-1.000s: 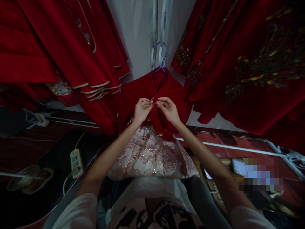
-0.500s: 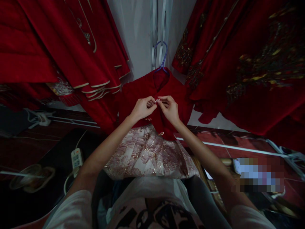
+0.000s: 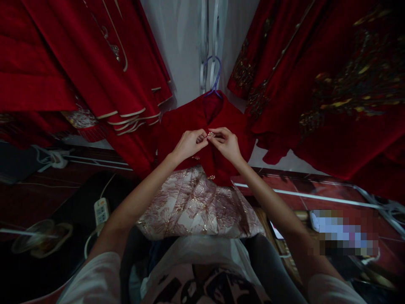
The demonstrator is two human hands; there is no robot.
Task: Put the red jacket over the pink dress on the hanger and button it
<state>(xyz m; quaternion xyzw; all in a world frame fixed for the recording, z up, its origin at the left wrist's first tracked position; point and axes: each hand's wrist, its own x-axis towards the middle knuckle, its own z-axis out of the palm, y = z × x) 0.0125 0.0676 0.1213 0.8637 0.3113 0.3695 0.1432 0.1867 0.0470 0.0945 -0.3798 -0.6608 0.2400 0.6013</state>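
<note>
A short red jacket (image 3: 180, 118) hangs by its collar from a purple hanger (image 3: 218, 71), front towards me. My left hand (image 3: 190, 142) is closed in a pinch at the jacket's front opening. Fingertip to fingertip with it, my right hand (image 3: 227, 142) pinches a small beaded clasp (image 3: 211, 134); whether the clasp's two halves are joined is hidden by my fingers. Lower on the front, a beaded trim piece (image 3: 196, 158) shows on the left side and another beaded piece (image 3: 211, 177) on the right. Below the jacket, a pale pink and gold brocade skirt (image 3: 199, 207) spreads over my lap.
Red garments (image 3: 126, 84) with gold edging hang at left, and embroidered red garments (image 3: 316, 105) at right. A white power strip (image 3: 101, 211) and a plastic container (image 3: 34, 238) lie on a dark surface at left. A white rack bar (image 3: 325, 198) runs low on the right.
Both hands stay pinched at the jacket front. My right fingers have shifted slightly, and more of the beaded clasp shows. The jacket's lower front has moved slightly left.
</note>
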